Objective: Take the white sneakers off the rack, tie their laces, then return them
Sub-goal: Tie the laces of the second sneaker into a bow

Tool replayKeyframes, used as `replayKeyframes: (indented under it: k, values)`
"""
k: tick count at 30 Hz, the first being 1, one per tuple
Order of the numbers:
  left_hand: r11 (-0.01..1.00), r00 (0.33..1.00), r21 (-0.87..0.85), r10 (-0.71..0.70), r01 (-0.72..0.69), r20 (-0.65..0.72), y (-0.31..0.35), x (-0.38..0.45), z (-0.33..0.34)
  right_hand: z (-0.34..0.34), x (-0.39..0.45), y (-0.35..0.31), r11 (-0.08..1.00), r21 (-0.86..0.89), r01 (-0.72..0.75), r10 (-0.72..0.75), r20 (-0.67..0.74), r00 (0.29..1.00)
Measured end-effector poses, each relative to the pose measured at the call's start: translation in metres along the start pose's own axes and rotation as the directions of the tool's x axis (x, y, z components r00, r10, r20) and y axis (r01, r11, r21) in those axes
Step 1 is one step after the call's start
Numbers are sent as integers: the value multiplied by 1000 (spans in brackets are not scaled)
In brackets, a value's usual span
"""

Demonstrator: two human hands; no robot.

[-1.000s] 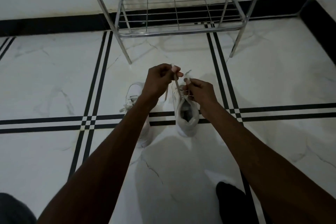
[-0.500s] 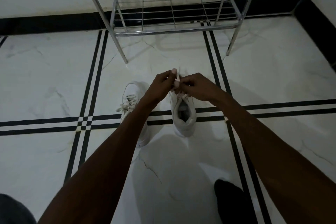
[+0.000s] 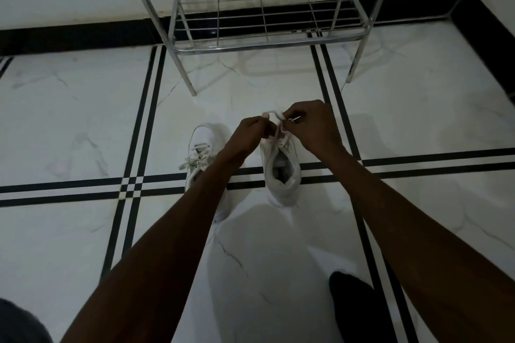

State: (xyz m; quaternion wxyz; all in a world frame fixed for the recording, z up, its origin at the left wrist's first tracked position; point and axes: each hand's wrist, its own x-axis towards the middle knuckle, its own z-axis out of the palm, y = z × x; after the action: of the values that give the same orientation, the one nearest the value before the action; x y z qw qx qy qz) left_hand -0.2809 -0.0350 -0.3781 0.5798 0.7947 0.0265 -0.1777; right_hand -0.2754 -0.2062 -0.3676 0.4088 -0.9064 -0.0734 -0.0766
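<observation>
Both forearms reach forward and down, wrists bent inward so the hands meet over the right sneaker (image 3: 282,172). The left hand (image 3: 248,135) has its fingers pinched on a lace (image 3: 274,115); the right hand (image 3: 312,127) has its fingers closed on the lace from the other side, knuckles up. Two white sneakers stand on the floor (image 3: 69,108), toes toward the rack: the left sneaker (image 3: 202,145) lies partly under the left forearm, laces loose. One metal rack (image 3: 264,39) stands just beyond them, both visible shelves bare.
</observation>
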Motion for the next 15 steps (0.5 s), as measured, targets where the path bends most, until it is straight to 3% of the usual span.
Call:
replayKeyframes:
  k: [4, 8, 11, 13, 15]
  values:
    - [975, 981, 184, -98, 128, -165, -15, 1, -7, 5, -4, 11, 954, 217, -206, 200, 53, 978]
    - [907, 868, 220, -236, 358, -437, -25, -4, -16, 7, -8, 17, 872, 376, -312, 275, 149, 950]
    - [946, 889, 153, -200, 284, -413, -24, -4, -10, 6, -9, 15, 834, 432, -345, 288, 193, 938]
    - [979, 911, -2, -190, 203, -365, -20, -7, 0, 7, -9, 14, 832, 428, -352, 294, 198, 935]
    - [957, 929, -171, -274, 236, -251, -15, -13, 10, 10, -8, 12, 850, 393, -351, 294, 198, 935]
